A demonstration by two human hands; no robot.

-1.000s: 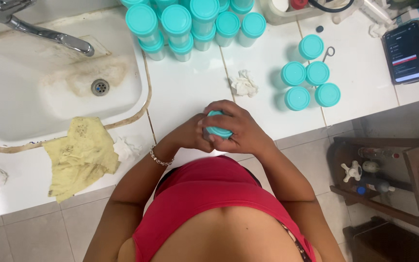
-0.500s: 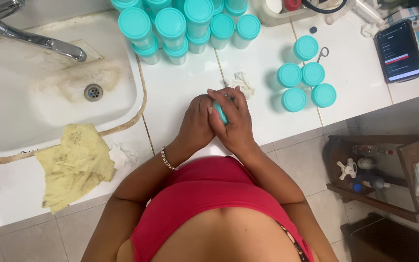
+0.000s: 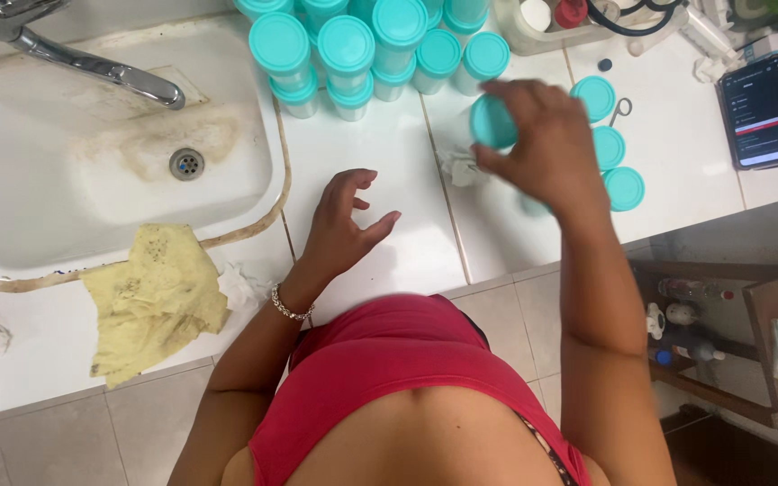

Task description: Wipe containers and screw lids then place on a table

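Head view, teal-lidded jar [image 3: 494,122] between right hand [image 3: 542,144] fingers [image 3: 497,164]

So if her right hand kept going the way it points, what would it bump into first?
Probably the cluster of teal-capped jars at the back of the counter: the right hand, holding a teal-capped jar, points there, though depth is unclear.

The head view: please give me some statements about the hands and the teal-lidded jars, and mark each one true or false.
1. The right hand holds a teal-lidded jar. True.
2. The left hand grips a jar. False: it is empty, fingers curled above the white counter.
3. A yellow cloth lies beside the sink. True.
4. The phone lies inside the sink. False: it lies on the counter, at the far right.
5. The left wrist wears a bracelet. True.
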